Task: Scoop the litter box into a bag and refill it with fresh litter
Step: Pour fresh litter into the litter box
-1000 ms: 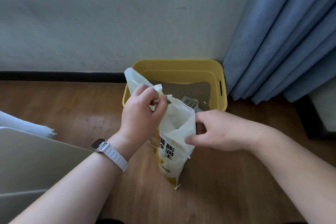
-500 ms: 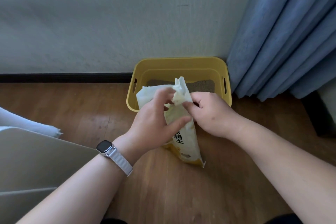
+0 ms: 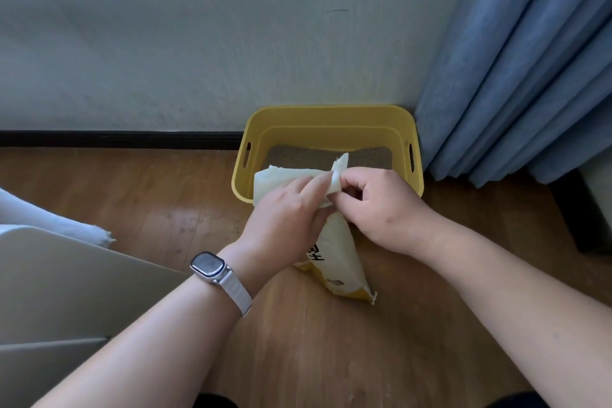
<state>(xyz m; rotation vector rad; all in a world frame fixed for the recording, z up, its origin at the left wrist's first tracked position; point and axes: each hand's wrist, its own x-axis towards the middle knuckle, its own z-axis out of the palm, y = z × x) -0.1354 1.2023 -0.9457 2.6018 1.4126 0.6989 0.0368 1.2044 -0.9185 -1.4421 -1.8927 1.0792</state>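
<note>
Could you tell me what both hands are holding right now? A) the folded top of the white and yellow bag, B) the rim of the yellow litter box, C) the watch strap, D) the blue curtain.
A: the left hand and right hand both pinch the folded top of the bag, which stands on the floor in front of the litter box.

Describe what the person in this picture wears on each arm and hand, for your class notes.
Both forearms are bare, with no sleeves in view. The left wrist carries a smartwatch with a rounded rectangular dark screen on a pale woven band. The left hand and the right hand wear no gloves or visible rings.
</note>
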